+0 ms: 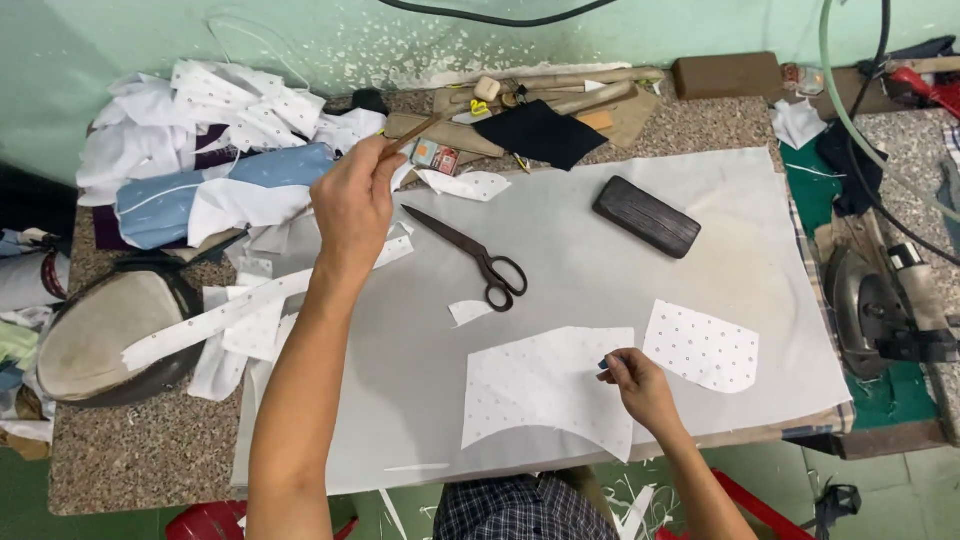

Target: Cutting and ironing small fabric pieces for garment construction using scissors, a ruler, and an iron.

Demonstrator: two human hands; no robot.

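My left hand (352, 205) is raised over the left of the grey cloth sheet (600, 270), closed on a thin wooden stick (420, 130) that points up and right. My right hand (635, 385) rests on the right edge of a large white dotted fabric piece (545, 385) and pinches a small blue item, probably chalk. A second, smaller dotted fabric piece (702, 345) lies just right of that hand. Dark scissors (470, 255) lie shut on the sheet between my hands.
A dark wooden block (647, 216) sits at the sheet's upper right. White and blue fabric scraps (210, 150) pile at the back left, a padded ham (100, 335) at the left edge. An iron (880, 300) stands at the right, tools and black cloth (540, 130) along the wall.
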